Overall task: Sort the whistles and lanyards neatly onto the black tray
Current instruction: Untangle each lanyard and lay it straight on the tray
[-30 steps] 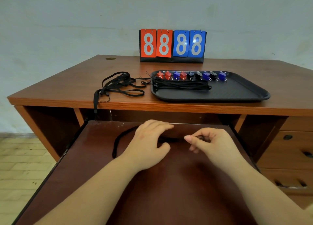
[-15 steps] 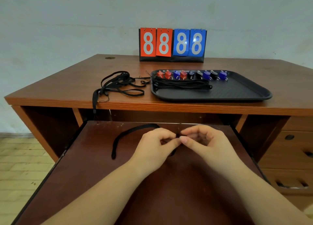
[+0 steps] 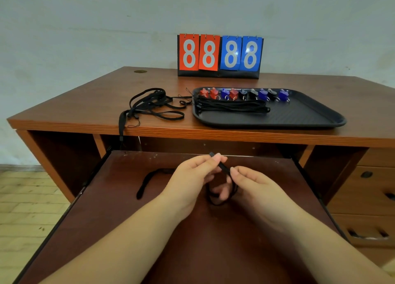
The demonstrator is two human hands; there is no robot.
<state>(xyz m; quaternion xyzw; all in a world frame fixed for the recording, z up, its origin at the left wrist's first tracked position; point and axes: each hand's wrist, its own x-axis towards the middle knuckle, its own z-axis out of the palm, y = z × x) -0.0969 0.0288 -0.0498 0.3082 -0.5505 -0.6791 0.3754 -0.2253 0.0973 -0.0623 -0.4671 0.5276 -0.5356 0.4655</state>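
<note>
Over the pull-out shelf (image 3: 149,230), a black lanyard (image 3: 223,168) is pinched by the left hand (image 3: 192,181) and right hand (image 3: 254,183); it should be folded flat before being laid beside the bundle (image 3: 233,107) near the black tray (image 3: 310,121)'s left edge, below the whistles (image 3: 243,94).

A brown wooden table (image 3: 213,85) carries a black tray (image 3: 299,117) on its right half, a tangle of loose black lanyards (image 3: 154,106) just left of the tray — one strap hangs over the front edge — and a flip scoreboard (image 3: 220,55) at the back reading 8888. Below, a pull-out shelf (image 3: 192,241) extends forward, and part of a black lanyard (image 3: 147,181) lies on it.
</note>
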